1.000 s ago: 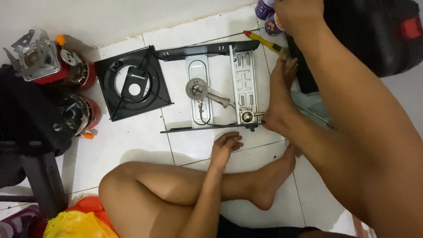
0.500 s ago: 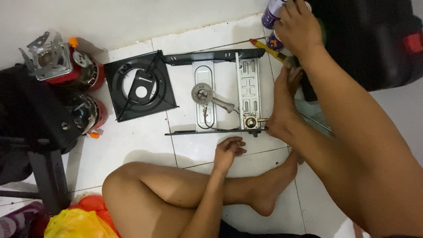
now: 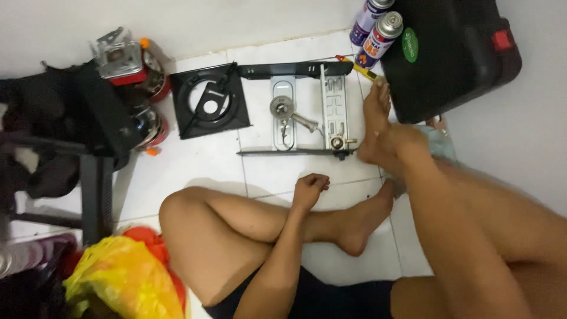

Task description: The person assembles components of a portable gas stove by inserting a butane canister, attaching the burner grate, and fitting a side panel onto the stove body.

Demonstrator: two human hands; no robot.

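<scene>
My left hand (image 3: 310,188) rests loosely curled on the white tiled floor (image 3: 207,159), holding nothing, just near of the opened stove chassis (image 3: 301,109). My right hand is out of view, so I cannot tell its state. The chassis lies flat, metal innards exposed, burner valve (image 3: 282,107) at centre, black frame rails at its far and near edges. My right foot (image 3: 375,121) touches its right end; a nudge could shift it. Two gas canisters (image 3: 378,29) stand far right and could topple.

Right hand out of frame; gas canister (image 3: 371,18) cropped.
</scene>
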